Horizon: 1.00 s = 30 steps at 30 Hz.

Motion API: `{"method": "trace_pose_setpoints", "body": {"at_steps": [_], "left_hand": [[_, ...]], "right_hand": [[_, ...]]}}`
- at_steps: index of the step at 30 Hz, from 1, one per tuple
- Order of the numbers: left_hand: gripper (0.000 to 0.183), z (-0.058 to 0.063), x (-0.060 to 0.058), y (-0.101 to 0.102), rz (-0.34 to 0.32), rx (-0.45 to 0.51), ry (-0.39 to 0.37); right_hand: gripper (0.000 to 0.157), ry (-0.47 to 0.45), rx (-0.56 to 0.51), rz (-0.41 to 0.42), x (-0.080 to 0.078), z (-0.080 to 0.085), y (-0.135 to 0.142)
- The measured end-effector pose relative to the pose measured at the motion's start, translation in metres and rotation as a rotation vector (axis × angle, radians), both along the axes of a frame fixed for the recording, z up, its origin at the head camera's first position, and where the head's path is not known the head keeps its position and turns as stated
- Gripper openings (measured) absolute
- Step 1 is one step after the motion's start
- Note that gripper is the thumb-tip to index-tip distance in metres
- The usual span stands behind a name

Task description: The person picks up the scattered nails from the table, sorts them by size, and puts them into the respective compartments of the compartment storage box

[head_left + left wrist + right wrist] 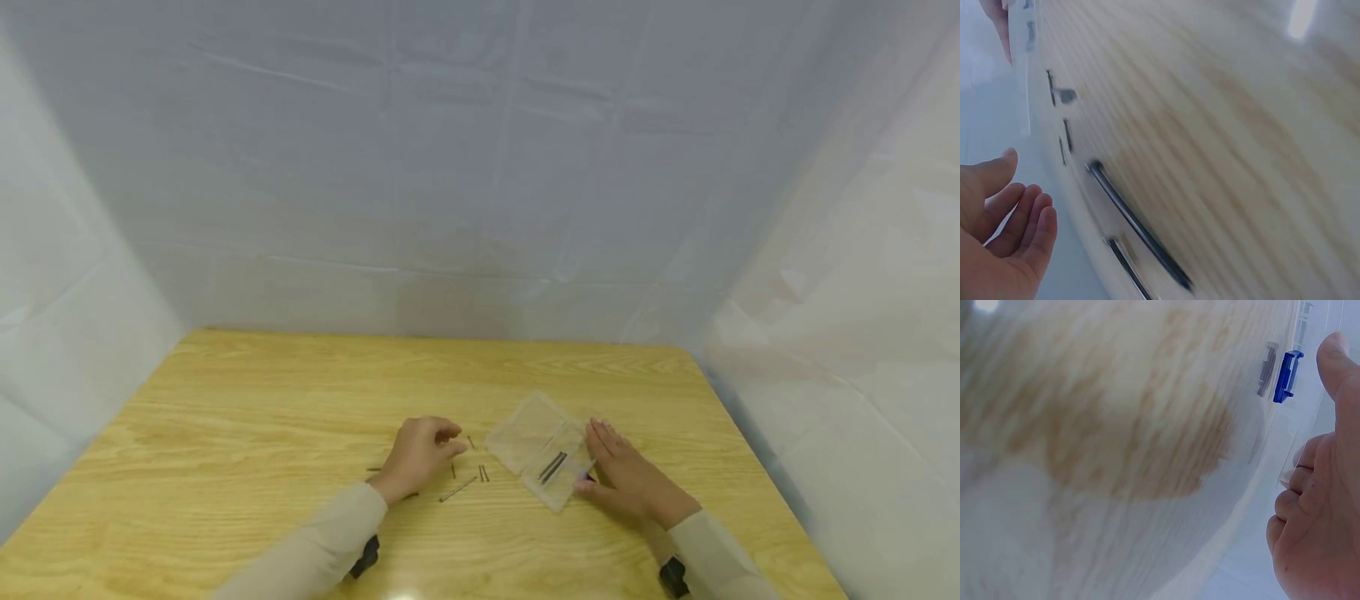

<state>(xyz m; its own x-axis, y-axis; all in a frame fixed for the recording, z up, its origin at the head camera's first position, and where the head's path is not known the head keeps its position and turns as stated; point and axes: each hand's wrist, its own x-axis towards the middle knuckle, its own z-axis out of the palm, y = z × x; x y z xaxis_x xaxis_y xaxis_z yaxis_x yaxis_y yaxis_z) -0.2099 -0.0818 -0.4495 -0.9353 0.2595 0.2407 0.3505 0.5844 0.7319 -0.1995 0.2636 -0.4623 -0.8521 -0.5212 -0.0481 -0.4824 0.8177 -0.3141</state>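
Nails (458,489) lie at the lower centre of the head view, and the work looks only partway along: a dark pair already sits in the clear plastic case (523,433), slanting lower left to upper right, while several remain on the wooden table (300,400). One long nail (1141,226) points its tip lower right in the left wrist view. Beside them the left hand (422,455), loosely bent, appears empty; the right hand (626,477), fingers straight, rests against the case's right edge.

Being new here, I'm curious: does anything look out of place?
Thin dark metal nails lie at different angles on the yellow wooden table, outside the open rectangular clear plastic case where others sit. Nothing looks damaged.
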Motion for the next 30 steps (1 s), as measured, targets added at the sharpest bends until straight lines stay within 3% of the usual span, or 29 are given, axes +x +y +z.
{"method": "trace_pose_setpoints", "body": {"at_steps": [10,22,30], "left_hand": [[0.024,0.001,0.01,-0.036,0.099,-0.03,-0.069],[0.026,-0.001,0.018,-0.085,0.117,-0.116,-0.056],[0.016,-0.005,0.022,-0.1,0.13,-0.188,-0.092]], "right_hand": [[0.083,-0.003,0.011,0.0,-0.001,0.0,0.001],[0.083,0.004,0.01,0.016,-0.002,-0.003,0.0],[0.084,0.02,0.009,0.014,-0.002,-0.002,0.001]]}}
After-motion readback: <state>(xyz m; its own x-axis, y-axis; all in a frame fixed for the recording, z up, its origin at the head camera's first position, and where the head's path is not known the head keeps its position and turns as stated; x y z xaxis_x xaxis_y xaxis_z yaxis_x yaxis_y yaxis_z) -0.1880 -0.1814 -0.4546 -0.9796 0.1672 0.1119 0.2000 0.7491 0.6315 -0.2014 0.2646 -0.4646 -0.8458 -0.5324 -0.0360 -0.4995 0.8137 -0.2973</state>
